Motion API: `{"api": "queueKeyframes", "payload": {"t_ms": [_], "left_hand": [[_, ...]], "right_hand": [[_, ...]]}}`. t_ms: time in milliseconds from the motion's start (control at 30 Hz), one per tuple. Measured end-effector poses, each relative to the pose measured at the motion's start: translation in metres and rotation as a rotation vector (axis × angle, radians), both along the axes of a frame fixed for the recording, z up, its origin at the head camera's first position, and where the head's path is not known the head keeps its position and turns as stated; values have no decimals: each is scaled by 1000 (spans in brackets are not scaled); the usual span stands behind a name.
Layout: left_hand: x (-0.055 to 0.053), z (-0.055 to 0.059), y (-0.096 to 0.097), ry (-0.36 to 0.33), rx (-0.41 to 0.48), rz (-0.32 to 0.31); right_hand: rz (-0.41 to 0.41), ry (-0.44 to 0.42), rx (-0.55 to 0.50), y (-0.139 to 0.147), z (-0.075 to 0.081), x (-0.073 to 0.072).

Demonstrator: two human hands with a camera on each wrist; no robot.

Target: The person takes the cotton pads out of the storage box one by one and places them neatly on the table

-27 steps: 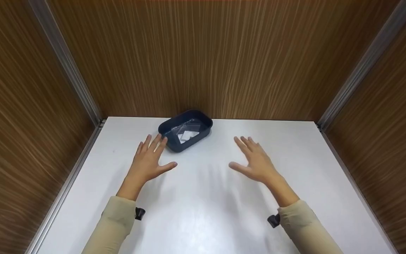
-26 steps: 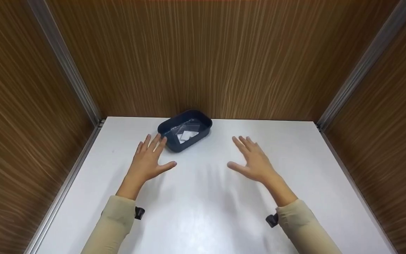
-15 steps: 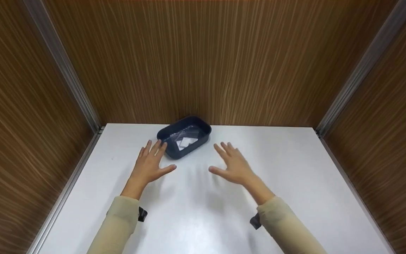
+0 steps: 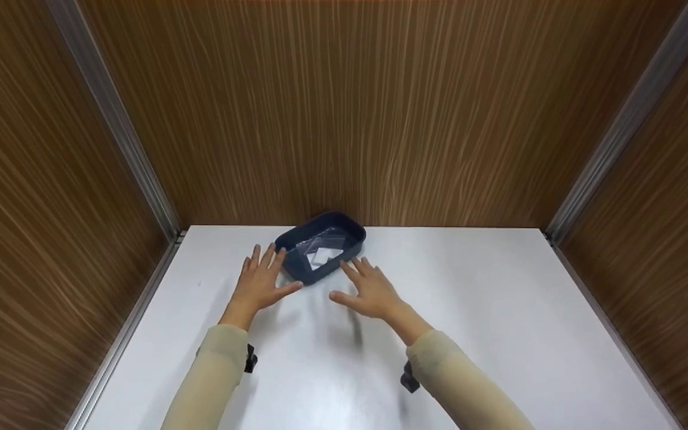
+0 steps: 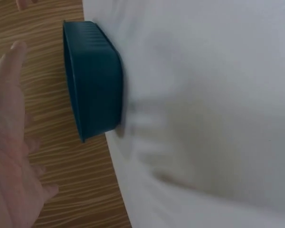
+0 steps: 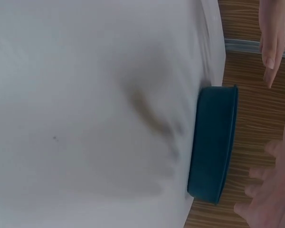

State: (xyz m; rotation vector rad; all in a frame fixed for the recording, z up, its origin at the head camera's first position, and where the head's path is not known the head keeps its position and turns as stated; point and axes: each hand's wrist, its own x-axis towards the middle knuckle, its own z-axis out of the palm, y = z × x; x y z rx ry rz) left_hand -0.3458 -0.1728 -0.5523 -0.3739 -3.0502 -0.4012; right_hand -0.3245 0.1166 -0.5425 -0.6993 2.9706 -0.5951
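Note:
A dark blue plastic bin [image 4: 350, 254] stands at an angle near the table's back edge, with white pieces [image 4: 323, 255] and clear plastic lying inside. My left hand [image 4: 258, 285] hovers at its near left side, fingers spread, the fingertips overlapping the rim in the head view. On the near right side my right hand [image 4: 374, 294] hangs above the table, fingers extended and thumb apart, fingertips close to the bin's front wall. Both wrist views show the bin's outer wall [image 5: 97, 80] with a palm facing it. Neither hand holds anything.
The white table [image 4: 487, 310] is enclosed by wood-grain panels at the back [image 4: 356, 107] and on both sides. Metal rails [image 4: 123, 125] run up the corners. A small dark device [image 4: 251, 358] sits at each sleeve cuff.
My right hand has moved left, toward the bin. The left hand stays beside the bin with fingers spread. The head view has shifted, putting the bin and table lower in the frame.

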Motion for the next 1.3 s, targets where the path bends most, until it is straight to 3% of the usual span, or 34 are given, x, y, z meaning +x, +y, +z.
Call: {"api": "queueKeyframes", "payload": {"t_ms": [267,433,633,967,1300], "left_hand": [[-21,2,-12,-46,-38,40],[-29,2,-17,-68,-75,32],[-27,4,-21,-106,-105,35],[-32,8,-9,-155,-189,-2],[-24,-2,-12,-192,-131,24]], "right_hand": [[-11,-7,14,-31,4,-17],[26,41,26,-49,0,-18],[42,33,66,-70,-15,-7],[29,-28,119,-82,-22,-1],[32,1,175,-76,-31,6]]}}
